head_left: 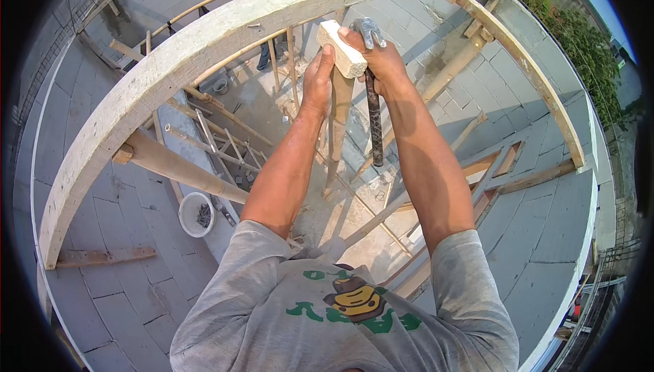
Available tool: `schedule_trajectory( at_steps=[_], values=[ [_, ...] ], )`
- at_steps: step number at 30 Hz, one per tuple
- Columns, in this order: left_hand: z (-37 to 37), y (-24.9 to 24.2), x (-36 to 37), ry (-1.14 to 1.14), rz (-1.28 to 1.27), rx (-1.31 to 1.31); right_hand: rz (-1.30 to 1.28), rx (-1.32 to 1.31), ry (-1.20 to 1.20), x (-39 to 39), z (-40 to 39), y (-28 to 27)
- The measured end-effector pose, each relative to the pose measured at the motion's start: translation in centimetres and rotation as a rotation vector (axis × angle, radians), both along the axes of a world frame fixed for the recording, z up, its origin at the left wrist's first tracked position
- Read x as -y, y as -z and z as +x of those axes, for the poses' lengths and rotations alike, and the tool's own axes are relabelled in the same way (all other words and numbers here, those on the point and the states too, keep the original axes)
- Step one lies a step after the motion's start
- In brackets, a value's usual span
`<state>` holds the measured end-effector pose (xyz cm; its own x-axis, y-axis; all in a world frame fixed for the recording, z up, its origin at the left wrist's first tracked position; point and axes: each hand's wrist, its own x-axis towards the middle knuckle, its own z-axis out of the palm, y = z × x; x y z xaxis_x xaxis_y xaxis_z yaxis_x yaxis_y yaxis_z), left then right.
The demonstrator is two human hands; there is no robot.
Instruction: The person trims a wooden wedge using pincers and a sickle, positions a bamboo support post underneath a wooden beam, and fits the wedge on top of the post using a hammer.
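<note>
My left hand point(318, 79) is closed on the side of a short, pale wooden block point(343, 46), its thumb lying along the near edge. My right hand point(385, 64) grips a claw hammer point(374, 116) with its metal head up and its dark handle hanging down; the thumb of that hand rests against the block too. Directly below the block, a thick bamboo pole point(338, 123) runs downward and overlaps it in this view. Beyond both hands arches a long, pale wooden beam point(197, 35).
Bamboo props point(180, 166) stand under the beam. A white bucket point(185, 217) holding small dark pieces sits on a ledge at left. Grey block walls point(119, 256) enclose the space, with the floor far below. A person's leg point(264, 57) shows beyond the beam.
</note>
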<state>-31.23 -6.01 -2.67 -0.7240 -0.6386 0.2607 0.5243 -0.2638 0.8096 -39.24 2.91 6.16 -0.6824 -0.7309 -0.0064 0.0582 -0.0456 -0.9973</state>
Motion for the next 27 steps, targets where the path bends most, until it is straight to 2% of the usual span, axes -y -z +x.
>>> schedule_trajectory(
  at_steps=[7, 11, 19, 27],
  values=[
    [-2.0, -0.1, 1.9, -0.001, 0.053, -0.038, -0.082, 0.119, 0.1, 1.3, -1.0, 0.8],
    [-2.9, 0.0, 1.7, 0.071, 0.116, -0.084, -0.011, 0.101, 0.071, 1.1, -1.6, -0.6],
    [-3.8, -0.5, 1.9, 0.039, 0.07, 0.017, 0.141, 0.043, 0.075, 1.6, -4.1, -1.9],
    [-3.3, -0.3, 1.5, -0.087, 0.0, 0.199, 0.103, 0.106, 0.011, 2.0, -5.9, -0.2]
  ],
)
